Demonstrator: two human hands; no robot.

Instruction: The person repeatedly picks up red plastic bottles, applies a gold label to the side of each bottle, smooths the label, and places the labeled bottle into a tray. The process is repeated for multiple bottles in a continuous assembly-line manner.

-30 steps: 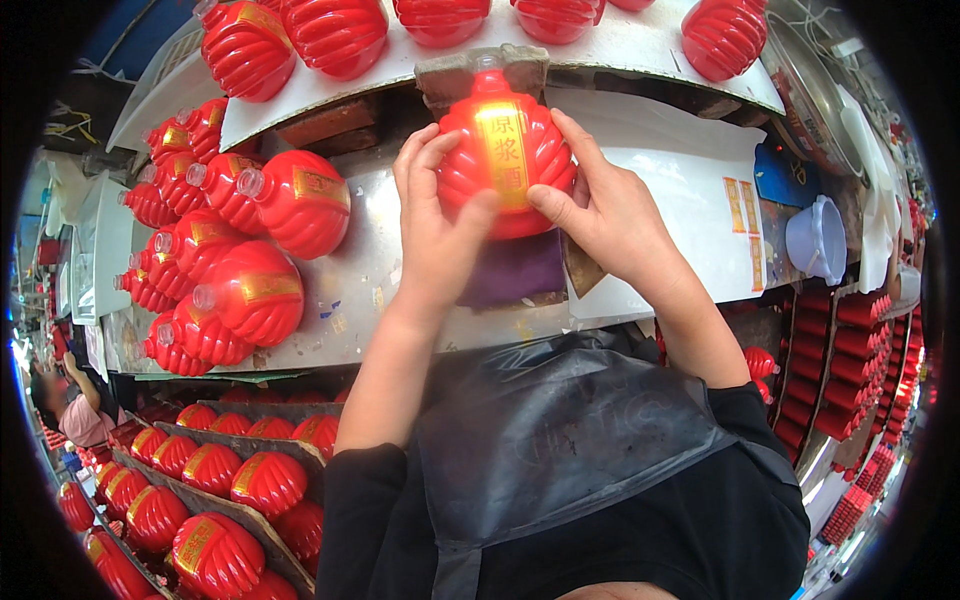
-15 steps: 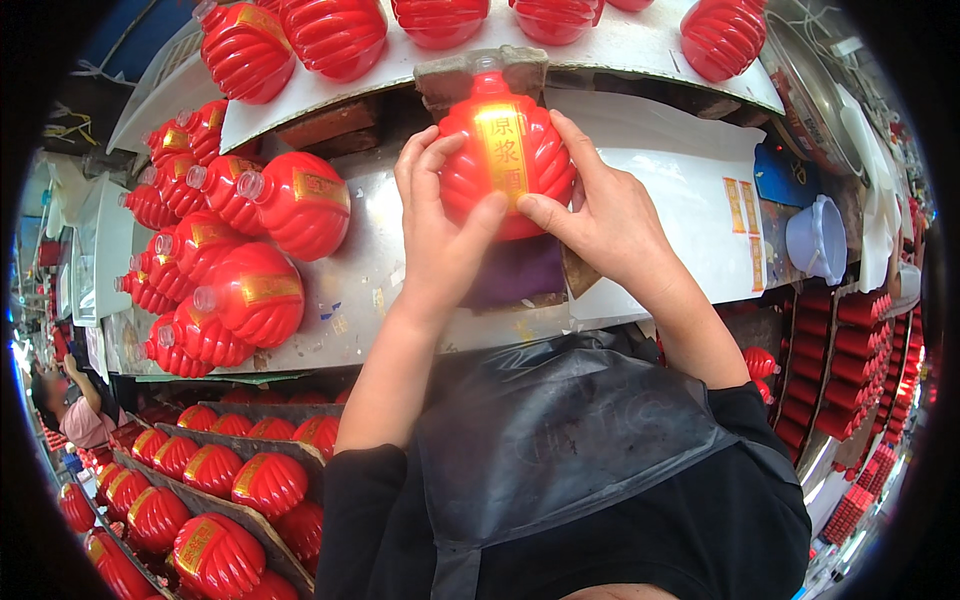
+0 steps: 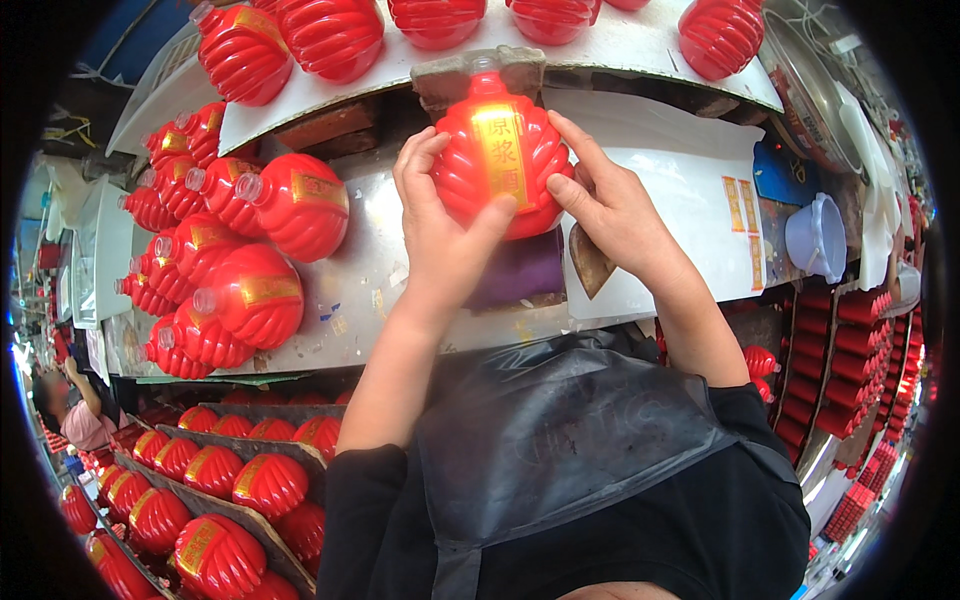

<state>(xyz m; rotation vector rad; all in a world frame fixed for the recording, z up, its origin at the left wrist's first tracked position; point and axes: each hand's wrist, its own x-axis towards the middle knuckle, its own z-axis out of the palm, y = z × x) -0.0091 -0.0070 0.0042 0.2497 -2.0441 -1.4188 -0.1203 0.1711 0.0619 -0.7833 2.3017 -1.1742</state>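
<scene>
A ribbed red bottle (image 3: 460, 165) lies on its back, its clear neck pointing away into a grey notched block (image 3: 430, 85). Down the middle of its upper face runs a gold label (image 3: 503, 150) with printed characters. My left hand (image 3: 440, 215) curls round the bottle's left side, the thumb flat on the lower end of the label. Against the right side rests my right hand (image 3: 605, 195), fingers along the edge and thumb on the red surface beside the label. Beneath the bottle a purple cloth (image 3: 520, 275) shows.
Several labelled red bottles (image 3: 265, 290) crowd the table's left. More stand on the white shelf (image 3: 640, 40) ahead. Loose gold labels (image 3: 742, 205) lie on white paper at right, near a pale blue bucket (image 3: 815, 238). Crates of bottles (image 3: 215, 470) fill the lower left; a person (image 3: 80, 415) is beyond.
My right thumb has moved off the label's lower end, up and right onto the bottle's side. The left thumb has shifted slightly right along the label.
</scene>
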